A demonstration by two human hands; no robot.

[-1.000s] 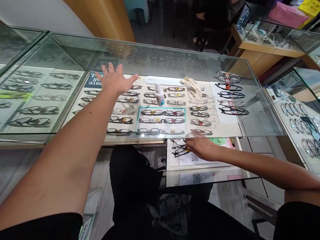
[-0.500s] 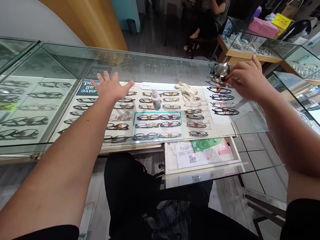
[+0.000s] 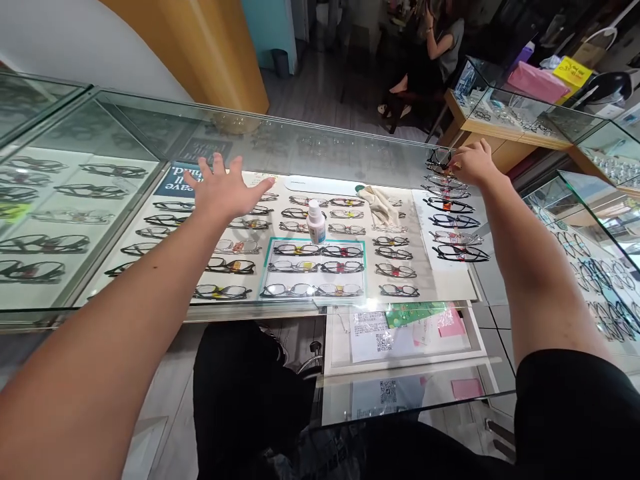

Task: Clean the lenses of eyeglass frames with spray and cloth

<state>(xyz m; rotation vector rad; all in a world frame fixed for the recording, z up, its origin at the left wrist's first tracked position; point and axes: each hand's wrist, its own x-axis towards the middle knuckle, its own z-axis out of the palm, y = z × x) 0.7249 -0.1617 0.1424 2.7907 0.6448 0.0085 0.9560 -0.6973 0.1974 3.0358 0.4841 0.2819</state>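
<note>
1. Landmark: white bottle (image 3: 316,223), upright on the glass bench (image 3: 280,150). Likely stood between the arms for easy reach.
2. Right hand (image 3: 470,162): right of the bottle and farther off. Grip looks clamped on one end of the dark glasses (image 3: 440,158), probably to keep fingers off the lenses. Exact finger contact too small to tell.
3. Dark glasses: right of the bottle, toward the bench's far edge, at the far end of a column of glasses (image 3: 453,221) and lined up with it. Cannot tell if they touch the glass.
4. Column of glasses: right of the bottle, apparently on top of the glass, pairs one behind another, all facing alike. Spacing probably stops frames snagging.
5. Left hand (image 3: 225,190): left of the bottle, a bit farther off. Palm down, fingers spread apart, nothing in the grip. Looks like a brace on the glass; weight on it can't be told.
6. Cloth (image 3: 380,205): right of the bottle, crumpled, between it and the column. Handy spot, probably.
7. Drawer (image 3: 405,364): nearer than the bottle, to its right, pulled out; papers (image 3: 367,333) lie flat inside.
8. Display frames (image 3: 395,270): around the bottle, under glass, in rows, presumably so each pair shows.
</note>
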